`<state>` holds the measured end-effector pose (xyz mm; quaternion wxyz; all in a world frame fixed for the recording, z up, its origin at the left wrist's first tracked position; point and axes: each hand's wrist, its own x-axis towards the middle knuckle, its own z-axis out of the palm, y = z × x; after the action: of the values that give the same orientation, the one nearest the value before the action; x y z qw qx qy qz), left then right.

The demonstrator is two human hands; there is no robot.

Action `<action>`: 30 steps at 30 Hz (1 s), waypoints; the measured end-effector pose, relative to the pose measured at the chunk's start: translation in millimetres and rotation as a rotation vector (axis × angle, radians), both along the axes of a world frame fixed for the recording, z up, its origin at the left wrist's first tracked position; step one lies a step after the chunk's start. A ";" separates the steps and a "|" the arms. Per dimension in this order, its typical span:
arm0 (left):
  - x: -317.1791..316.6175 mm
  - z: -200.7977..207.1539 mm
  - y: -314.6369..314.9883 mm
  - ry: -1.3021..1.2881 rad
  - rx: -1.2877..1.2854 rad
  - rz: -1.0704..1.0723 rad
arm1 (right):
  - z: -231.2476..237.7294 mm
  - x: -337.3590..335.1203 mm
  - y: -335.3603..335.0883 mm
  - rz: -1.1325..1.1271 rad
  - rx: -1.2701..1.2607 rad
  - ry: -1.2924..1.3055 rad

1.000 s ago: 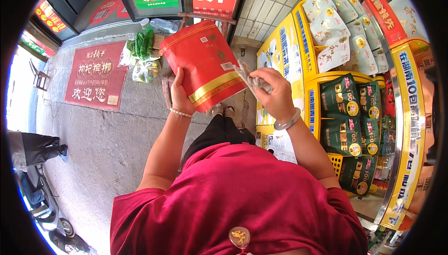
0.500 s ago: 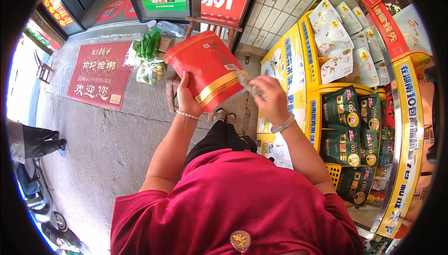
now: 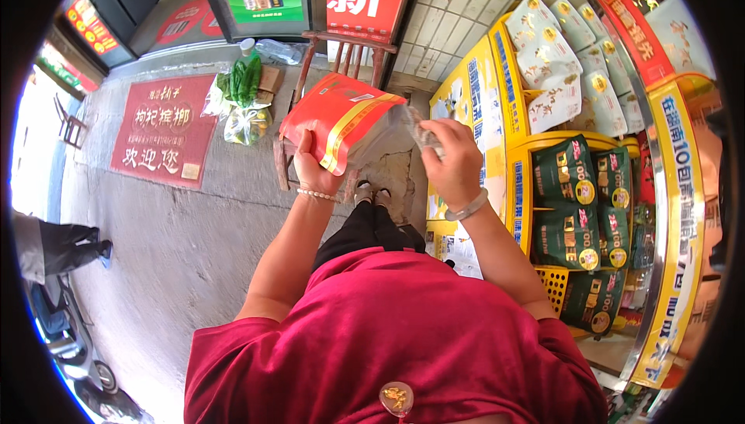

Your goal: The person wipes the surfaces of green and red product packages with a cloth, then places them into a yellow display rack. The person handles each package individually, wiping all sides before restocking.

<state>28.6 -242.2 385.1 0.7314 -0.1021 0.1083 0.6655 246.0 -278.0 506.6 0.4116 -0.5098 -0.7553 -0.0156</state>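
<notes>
In front of me is a red pouch (image 3: 318,113) with a gold band and a see-through strip along its near right edge. My left hand (image 3: 317,174) is closed on its lower left edge, thumb on top, a beaded bracelet at the wrist. The pouch is tilted, its broad face turned upward. My right hand (image 3: 456,161), with a bangle on the wrist, is closed around a crumpled grey cloth-like wad (image 3: 427,140). That wad hangs just right of the pouch's right end; whether they touch I cannot tell.
Beyond the pouch stands a wooden chair (image 3: 378,50). Left of it are long green vegetables (image 3: 245,82) and a clear bag of produce (image 3: 247,125). A red mat (image 3: 159,133) lies on the floor. At right, a yellow display rack (image 3: 518,144) holds green pouches (image 3: 564,174). Another person's legs (image 3: 71,249) show at far left.
The pouch has tipped in my left hand, its face now foreshortened and its gold band slanting more steeply. My right hand has moved slightly right, taking the grey wad off the pouch's face.
</notes>
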 end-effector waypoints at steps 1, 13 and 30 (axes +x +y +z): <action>3.8 2.0 -0.5 -0.002 -0.006 -0.007 | -0.7 -3.1 1.9 0.007 -0.011 -0.046; 17.4 8.4 -1.9 0.134 -0.020 -0.003 | -16.0 -51.8 -28.5 0.305 -0.254 0.240; 19.1 22.0 -14.0 0.159 -0.035 0.008 | -12.2 -10.0 6.6 0.104 -0.018 -0.158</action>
<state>47.7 -256.2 407.2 0.7159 -0.0619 0.1771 0.6726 236.0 -271.4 494.3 0.3466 -0.4707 -0.8109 -0.0276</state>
